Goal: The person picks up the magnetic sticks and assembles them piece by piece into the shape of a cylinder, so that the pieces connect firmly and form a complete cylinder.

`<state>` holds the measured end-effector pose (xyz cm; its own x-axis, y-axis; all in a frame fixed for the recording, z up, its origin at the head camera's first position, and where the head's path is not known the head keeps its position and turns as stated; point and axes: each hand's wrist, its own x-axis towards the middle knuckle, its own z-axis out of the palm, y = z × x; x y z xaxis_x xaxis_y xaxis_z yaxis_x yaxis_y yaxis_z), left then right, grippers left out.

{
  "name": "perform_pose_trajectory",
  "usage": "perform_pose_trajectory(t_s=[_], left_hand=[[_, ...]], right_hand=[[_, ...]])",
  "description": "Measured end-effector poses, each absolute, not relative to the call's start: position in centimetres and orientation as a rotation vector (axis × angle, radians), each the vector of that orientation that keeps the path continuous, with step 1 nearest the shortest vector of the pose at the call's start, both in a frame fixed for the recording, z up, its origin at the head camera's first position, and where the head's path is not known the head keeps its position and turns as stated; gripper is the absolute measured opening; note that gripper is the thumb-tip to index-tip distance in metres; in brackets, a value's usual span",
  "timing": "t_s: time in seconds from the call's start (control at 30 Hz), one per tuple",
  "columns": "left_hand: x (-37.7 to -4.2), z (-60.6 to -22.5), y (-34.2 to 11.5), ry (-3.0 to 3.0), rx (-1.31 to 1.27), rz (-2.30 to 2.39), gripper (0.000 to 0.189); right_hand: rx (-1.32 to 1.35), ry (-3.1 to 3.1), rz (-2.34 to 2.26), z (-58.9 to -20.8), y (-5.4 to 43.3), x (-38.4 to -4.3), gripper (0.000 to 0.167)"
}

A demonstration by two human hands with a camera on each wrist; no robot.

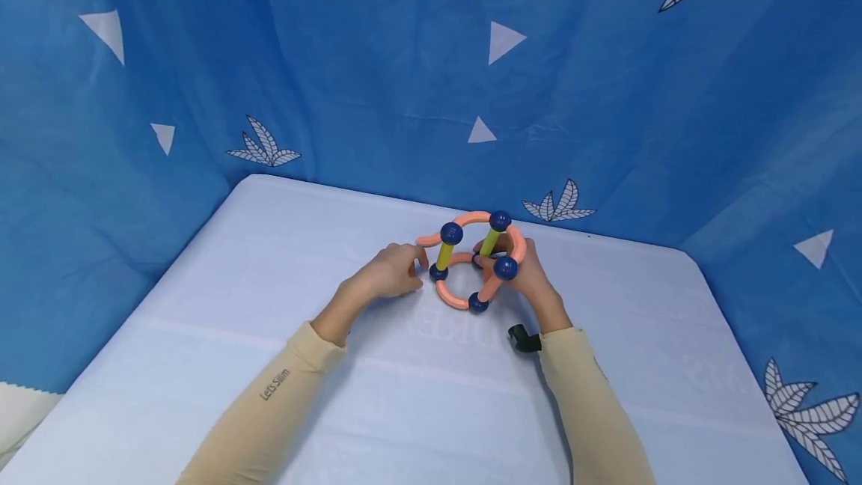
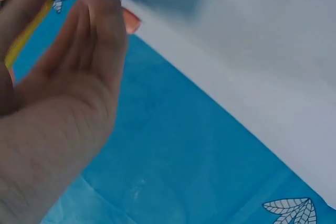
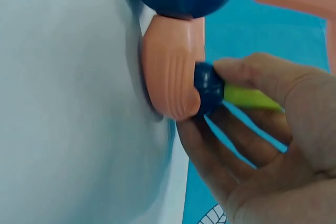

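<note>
A toy frame of magnetic rods and blue balls stands on the table in the head view. Its lower ring has orange curved rods (image 1: pixel 450 296); a yellow rod (image 1: pixel 445 256), a yellow-green rod (image 1: pixel 490 242) and an orange rod (image 1: pixel 490 289) rise from it. More curved rods (image 1: pixel 474 217) join the top balls, one jutting left from the upper left ball (image 1: pixel 451 233). My right hand (image 1: pixel 528 275) pinches the lower back ball (image 3: pixel 210 88) between thumb and fingers. Beside the lower left ball (image 1: pixel 438 272), my left hand (image 1: pixel 393 272) has thumb and fingers parted, holding nothing.
A white cloth covers the table (image 1: pixel 404 410). Behind it and at both sides hangs a blue curtain (image 1: pixel 377 58) with white triangles and leaf prints. At the right wrist sits a small black device (image 1: pixel 524 339).
</note>
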<state>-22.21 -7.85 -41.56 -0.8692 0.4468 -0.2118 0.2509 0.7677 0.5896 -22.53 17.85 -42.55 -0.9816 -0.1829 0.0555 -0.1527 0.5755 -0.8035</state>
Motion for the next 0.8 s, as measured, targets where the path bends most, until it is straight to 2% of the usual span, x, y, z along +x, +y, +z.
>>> perform_pose_trajectory(t_s=[0.1, 0.2, 0.3, 0.4, 0.5, 0.67, 0.73, 0.8], left_hand=[[-22.4, -42.1, -7.7, 2.792, 0.607, 0.863, 0.021], [-22.5, -42.7, -7.5, 2.902, 0.726, 0.809, 0.028], [-22.6, -43.2, -7.5, 2.905, 0.815, 0.641, 0.041], [-22.6, -43.6, -7.4, 2.877, 0.832, 0.539, 0.045], [-22.7, -43.9, -7.4, 2.939, 0.836, 0.551, 0.036], [-23.0, -44.0, -7.5, 3.125, 0.830, 0.703, 0.012], [-23.1, -44.0, -7.5, 3.138, 0.867, 0.743, 0.008], [-23.2, -43.8, -7.5, 3.093, 0.907, 0.735, 0.013]], right_hand=[[-0.160, 2.807, -1.362, -42.6, 18.0, -22.8, 0.029], [-0.104, 2.819, -1.359, -42.6, 18.3, -23.1, 0.031], [-0.113, 2.800, -1.355, -42.4, 18.6, -23.2, 0.041], [-0.247, 2.785, -1.309, -41.9, 19.2, -23.1, 0.060], [-0.404, 2.762, -1.243, -41.6, 19.8, -22.9, 0.071], [-0.442, 2.744, -1.142, -41.3, 20.4, -22.7, 0.069], [-0.454, 2.727, -1.135, -41.1, 20.4, -22.7, 0.072], [-0.496, 2.708, -1.118, -40.9, 20.4, -22.8, 0.077]])
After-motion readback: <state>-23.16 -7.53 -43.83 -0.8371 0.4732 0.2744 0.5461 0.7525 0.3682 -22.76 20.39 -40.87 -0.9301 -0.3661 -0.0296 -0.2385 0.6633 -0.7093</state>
